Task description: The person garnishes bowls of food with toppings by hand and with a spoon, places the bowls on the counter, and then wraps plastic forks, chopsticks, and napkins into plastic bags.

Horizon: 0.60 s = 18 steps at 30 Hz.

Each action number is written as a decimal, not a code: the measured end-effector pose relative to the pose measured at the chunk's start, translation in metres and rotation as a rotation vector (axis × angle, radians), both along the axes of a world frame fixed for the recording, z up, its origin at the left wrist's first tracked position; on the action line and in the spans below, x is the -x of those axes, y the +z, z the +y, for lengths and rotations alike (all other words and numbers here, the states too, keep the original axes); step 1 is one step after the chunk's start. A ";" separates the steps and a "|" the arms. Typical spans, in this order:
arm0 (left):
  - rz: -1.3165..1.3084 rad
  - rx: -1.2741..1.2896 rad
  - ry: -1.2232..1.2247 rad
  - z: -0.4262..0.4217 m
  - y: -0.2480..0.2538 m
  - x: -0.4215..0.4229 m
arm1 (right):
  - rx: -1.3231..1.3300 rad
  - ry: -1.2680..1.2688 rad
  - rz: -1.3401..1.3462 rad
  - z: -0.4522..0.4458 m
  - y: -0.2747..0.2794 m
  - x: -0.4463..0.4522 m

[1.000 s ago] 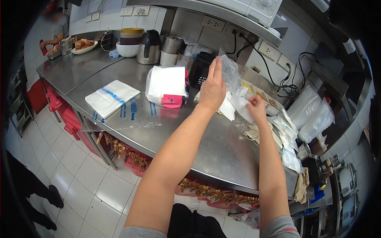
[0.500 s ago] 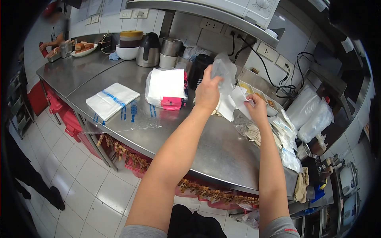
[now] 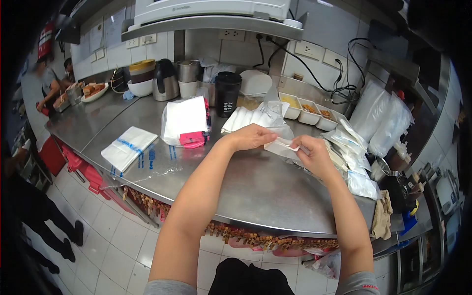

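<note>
In the head view, my left hand (image 3: 251, 137) and my right hand (image 3: 313, 153) pinch a piece of white paper (image 3: 282, 147), folded and napkin-like, between them above the steel counter. My left fingers close on its left end, my right thumb and fingers on its right end. Just behind it lies a translucent plastic bag (image 3: 273, 111). A row of white rolled or folded papers (image 3: 244, 118) rests beyond my left hand. Beside my right hand are pale cloth or paper bundles and plastic packets (image 3: 350, 147), partly hidden by that hand.
On the steel counter (image 3: 255, 191) stand a white napkin pack with pink wrapping (image 3: 186, 120), a flat white packet (image 3: 130, 148), a black tumbler (image 3: 228, 94) and food trays (image 3: 309, 114). Cords (image 3: 314, 84) hang behind. People (image 3: 51, 83) are at far left.
My left hand has come down and nearer, leaving the translucent bag it held up, and now grips the white paper with my right hand. The camera view has shifted.
</note>
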<state>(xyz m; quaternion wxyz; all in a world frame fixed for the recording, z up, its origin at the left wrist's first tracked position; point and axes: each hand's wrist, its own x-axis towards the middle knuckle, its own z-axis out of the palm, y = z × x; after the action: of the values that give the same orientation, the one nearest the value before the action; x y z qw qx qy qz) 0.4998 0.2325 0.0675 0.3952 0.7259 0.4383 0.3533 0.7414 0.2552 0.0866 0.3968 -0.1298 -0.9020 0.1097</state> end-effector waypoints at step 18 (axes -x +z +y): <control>-0.256 0.123 0.071 -0.004 -0.002 -0.002 | 0.110 -0.073 -0.097 0.000 0.004 -0.006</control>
<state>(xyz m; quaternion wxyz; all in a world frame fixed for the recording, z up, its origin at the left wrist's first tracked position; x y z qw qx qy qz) 0.5019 0.2286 0.0654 0.4787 0.6333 0.4307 0.4291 0.7478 0.2550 0.0906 0.3488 -0.1893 -0.9074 0.1383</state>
